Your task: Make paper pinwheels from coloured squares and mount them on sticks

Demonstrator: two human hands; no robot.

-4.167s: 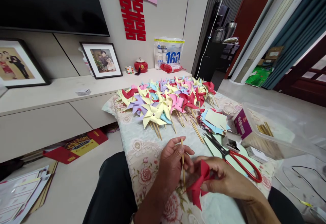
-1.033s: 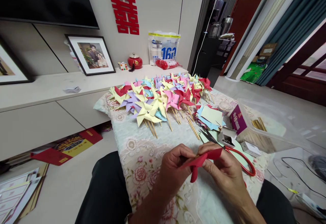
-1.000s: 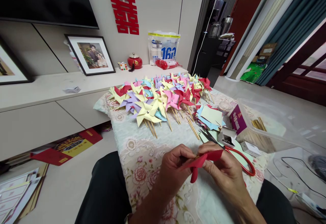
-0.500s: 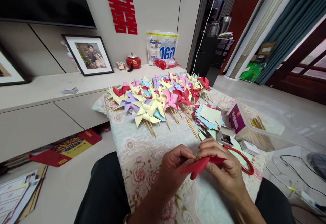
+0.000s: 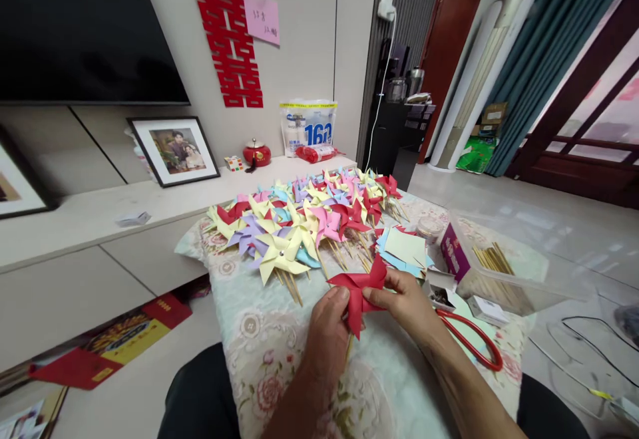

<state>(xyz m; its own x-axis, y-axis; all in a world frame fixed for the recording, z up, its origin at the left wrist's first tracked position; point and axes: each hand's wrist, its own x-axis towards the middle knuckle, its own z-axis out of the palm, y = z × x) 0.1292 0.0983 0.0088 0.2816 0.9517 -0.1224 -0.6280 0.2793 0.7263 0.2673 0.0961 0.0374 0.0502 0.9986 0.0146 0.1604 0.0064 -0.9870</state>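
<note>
Two bare hands meet over a low table draped in a pale cloth [image 5: 279,372] printed with pink roses. Between them is a red paper pinwheel [image 5: 357,291], its flat matte blades folded into pointed, star-like tips. The left hand [image 5: 327,332] is closed around the thin wooden stick [image 5: 349,347] below the blades, fingers curled together, the stick showing just beneath the fist. The right hand [image 5: 407,302] pinches the pinwheel's right edge, thumb and fingertips pressed together on the paper. The pinwheel stands upright between both sets of fingertips, above the cloth.

Just beyond the fingers lies a dense heap of finished pinwheels [image 5: 304,223] in yellow, pink, lilac, blue and red, their sticks pointing toward the hands. Beside the right fingers sits a stack of square paper sheets [image 5: 405,247]. Under the right wrist curve the red handles of scissors [image 5: 474,346]. Farther right, a clear plastic box [image 5: 504,259] holds more wooden sticks.
</note>
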